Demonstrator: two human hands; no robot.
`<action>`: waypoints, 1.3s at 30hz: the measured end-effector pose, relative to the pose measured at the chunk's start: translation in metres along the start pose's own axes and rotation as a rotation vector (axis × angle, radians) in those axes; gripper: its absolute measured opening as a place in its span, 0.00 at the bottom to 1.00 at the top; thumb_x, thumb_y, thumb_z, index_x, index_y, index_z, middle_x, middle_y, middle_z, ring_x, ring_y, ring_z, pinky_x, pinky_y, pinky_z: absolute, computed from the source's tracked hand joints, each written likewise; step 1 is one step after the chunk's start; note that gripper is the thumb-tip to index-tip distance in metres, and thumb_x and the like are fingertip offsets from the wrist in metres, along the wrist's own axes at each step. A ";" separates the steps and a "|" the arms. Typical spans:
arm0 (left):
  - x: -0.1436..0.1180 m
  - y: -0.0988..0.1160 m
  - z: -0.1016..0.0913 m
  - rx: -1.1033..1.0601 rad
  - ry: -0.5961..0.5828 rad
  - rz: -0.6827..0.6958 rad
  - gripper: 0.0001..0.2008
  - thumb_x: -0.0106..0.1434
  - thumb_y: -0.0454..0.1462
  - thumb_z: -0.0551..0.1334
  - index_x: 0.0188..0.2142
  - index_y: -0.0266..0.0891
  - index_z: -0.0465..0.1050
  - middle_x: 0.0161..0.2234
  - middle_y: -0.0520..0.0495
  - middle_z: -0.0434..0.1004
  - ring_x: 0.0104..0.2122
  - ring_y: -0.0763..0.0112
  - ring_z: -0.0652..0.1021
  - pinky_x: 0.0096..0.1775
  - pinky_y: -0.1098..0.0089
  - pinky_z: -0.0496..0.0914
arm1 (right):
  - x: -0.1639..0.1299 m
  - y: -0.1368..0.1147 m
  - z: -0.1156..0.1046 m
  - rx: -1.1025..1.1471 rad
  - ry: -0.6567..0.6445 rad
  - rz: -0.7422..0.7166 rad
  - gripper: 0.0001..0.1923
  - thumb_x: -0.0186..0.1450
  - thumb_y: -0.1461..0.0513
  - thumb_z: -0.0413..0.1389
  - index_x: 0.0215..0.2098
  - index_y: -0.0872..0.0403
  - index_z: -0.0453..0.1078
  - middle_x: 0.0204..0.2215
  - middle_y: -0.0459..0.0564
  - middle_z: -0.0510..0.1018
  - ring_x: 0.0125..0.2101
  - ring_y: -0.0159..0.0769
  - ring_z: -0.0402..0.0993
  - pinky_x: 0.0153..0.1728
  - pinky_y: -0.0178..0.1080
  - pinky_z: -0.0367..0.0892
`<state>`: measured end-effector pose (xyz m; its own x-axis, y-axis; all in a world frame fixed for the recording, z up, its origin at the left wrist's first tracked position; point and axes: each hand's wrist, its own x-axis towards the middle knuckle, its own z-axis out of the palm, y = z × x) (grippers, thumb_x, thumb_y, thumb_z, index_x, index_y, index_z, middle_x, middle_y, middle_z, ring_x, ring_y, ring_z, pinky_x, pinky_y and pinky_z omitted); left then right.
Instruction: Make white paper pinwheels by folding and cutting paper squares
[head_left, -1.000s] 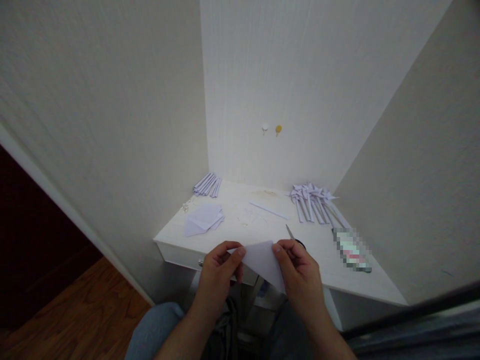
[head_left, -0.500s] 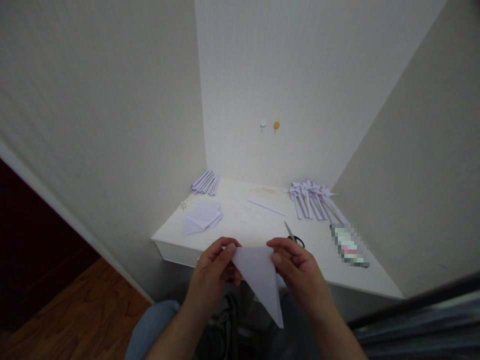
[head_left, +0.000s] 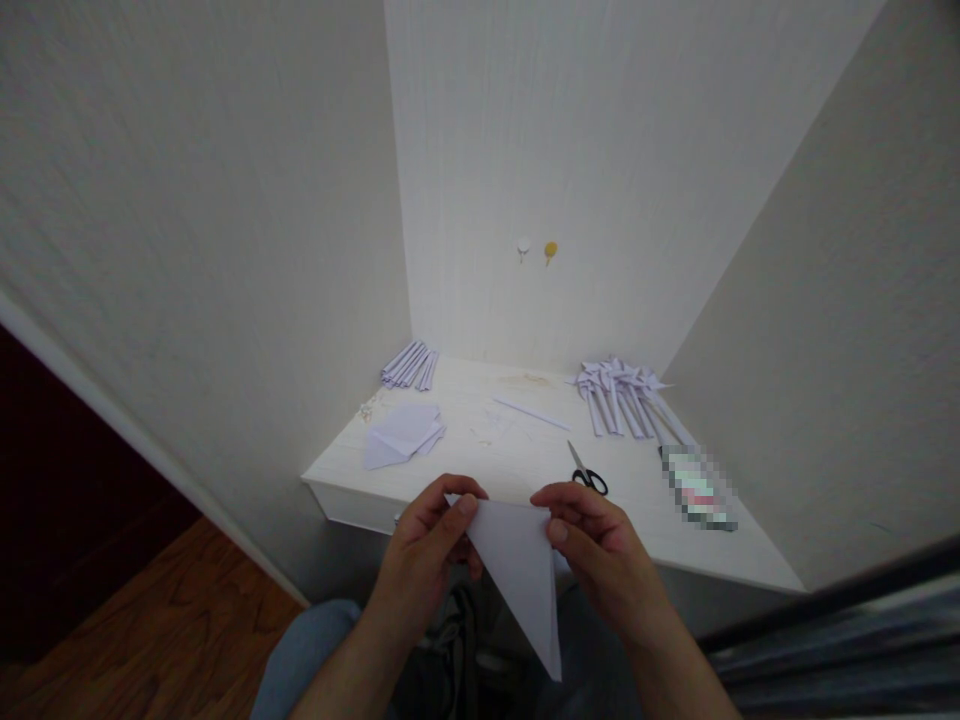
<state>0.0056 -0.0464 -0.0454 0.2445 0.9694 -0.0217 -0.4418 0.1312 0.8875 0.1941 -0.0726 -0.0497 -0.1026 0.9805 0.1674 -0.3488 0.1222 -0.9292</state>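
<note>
- In front of the desk (head_left: 480, 470), above the lap: 1 folded white paper triangle (head_left: 517, 570), long point hanging down, well clear of the desktop.
- Left hand (head_left: 431, 555) pinched shut on the triangle's top-left corner, thumb + forefinger.
- Right hand (head_left: 600, 550) pinched shut on the top-right corner, same grip; top edge ran about level btwn both hands.
- On desk, far left corner: 1 bundle of folded paper strips (head_left: 409, 365); exact count unclear, too small.
- Left-centre: 1 loose stack of flat sheets (head_left: 401, 435), couldn't count them.
- Centre: 1 single thin paper strip (head_left: 531, 412), lying alone.
- Far right: 1 cluster of folded pieces w/ long stems (head_left: 622, 395), approx a dozen, not countable.
- 1 pair of scissors (head_left: 585, 472), black handles, blades closed, near the right hand but apart.
- 1 flat object (head_left: 697, 490) at right edge, pixelated; no text readable.
- Wall: 2 small hooks (head_left: 536, 249), 1 white, 1 yellow.
- No brands or writing legible anywhere.
</note>
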 end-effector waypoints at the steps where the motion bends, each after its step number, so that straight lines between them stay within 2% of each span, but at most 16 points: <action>1: 0.000 0.000 0.000 -0.003 -0.003 -0.002 0.19 0.54 0.50 0.72 0.35 0.38 0.74 0.20 0.57 0.67 0.16 0.78 0.69 0.19 0.76 0.66 | 0.000 0.000 0.000 0.002 -0.010 -0.004 0.10 0.61 0.58 0.69 0.41 0.48 0.80 0.30 0.46 0.80 0.29 0.30 0.74 0.30 0.31 0.67; 9: 0.000 -0.004 -0.001 -0.016 0.001 -0.011 0.21 0.53 0.52 0.72 0.35 0.39 0.72 0.17 0.60 0.63 0.12 0.80 0.64 0.16 0.78 0.59 | -0.001 0.000 0.000 0.017 0.000 -0.007 0.09 0.61 0.58 0.68 0.40 0.49 0.80 0.28 0.44 0.79 0.28 0.28 0.72 0.29 0.29 0.66; 16: 0.001 -0.003 -0.002 0.113 0.058 0.058 0.21 0.54 0.52 0.71 0.35 0.39 0.72 0.17 0.59 0.64 0.13 0.79 0.67 0.17 0.77 0.60 | 0.002 -0.002 0.001 -0.016 0.042 0.040 0.08 0.62 0.58 0.68 0.39 0.49 0.79 0.27 0.44 0.79 0.26 0.28 0.73 0.28 0.31 0.67; 25: 0.005 -0.003 -0.002 0.183 0.036 0.106 0.18 0.56 0.49 0.71 0.35 0.38 0.72 0.16 0.59 0.65 0.14 0.79 0.67 0.18 0.78 0.60 | 0.005 -0.002 0.001 -0.136 0.137 0.036 0.10 0.59 0.56 0.69 0.35 0.52 0.78 0.25 0.44 0.79 0.25 0.29 0.73 0.26 0.31 0.68; 27: 0.005 -0.002 -0.001 0.174 0.026 0.106 0.18 0.53 0.45 0.73 0.36 0.39 0.72 0.17 0.58 0.68 0.16 0.79 0.68 0.19 0.79 0.62 | 0.005 -0.004 0.002 -0.188 0.162 0.021 0.10 0.59 0.56 0.69 0.34 0.53 0.78 0.25 0.45 0.79 0.26 0.30 0.73 0.27 0.31 0.68; 30: 0.006 -0.003 0.001 0.078 0.041 0.098 0.24 0.46 0.39 0.77 0.40 0.41 0.70 0.24 0.57 0.75 0.20 0.77 0.73 0.23 0.78 0.67 | 0.005 -0.004 0.005 -0.292 0.202 -0.012 0.11 0.60 0.54 0.68 0.34 0.53 0.77 0.26 0.46 0.79 0.27 0.32 0.74 0.28 0.32 0.70; 32: 0.007 -0.005 0.003 0.028 0.065 0.074 0.26 0.44 0.38 0.78 0.40 0.41 0.70 0.24 0.57 0.77 0.22 0.76 0.74 0.24 0.76 0.69 | 0.003 -0.002 0.007 -0.381 0.240 -0.058 0.11 0.61 0.54 0.67 0.34 0.52 0.77 0.26 0.46 0.79 0.27 0.33 0.75 0.28 0.33 0.71; 36: 0.006 -0.015 0.006 0.054 0.025 0.001 0.17 0.47 0.39 0.77 0.34 0.36 0.78 0.28 0.49 0.83 0.27 0.71 0.79 0.32 0.72 0.74 | 0.001 0.004 0.013 -0.492 0.291 -0.142 0.08 0.62 0.56 0.65 0.35 0.52 0.77 0.28 0.47 0.80 0.29 0.34 0.76 0.30 0.34 0.71; 39: 0.005 -0.019 0.006 0.053 0.008 0.001 0.13 0.50 0.40 0.76 0.33 0.35 0.82 0.33 0.44 0.86 0.32 0.66 0.82 0.38 0.67 0.76 | 0.002 0.004 0.018 -0.435 0.279 -0.129 0.08 0.62 0.56 0.65 0.35 0.52 0.76 0.27 0.46 0.80 0.28 0.33 0.76 0.30 0.33 0.72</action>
<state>0.0202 -0.0456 -0.0595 0.2369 0.9712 -0.0246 -0.3959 0.1197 0.9105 0.1760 -0.0734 -0.0472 0.1879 0.9497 0.2505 0.0820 0.2390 -0.9676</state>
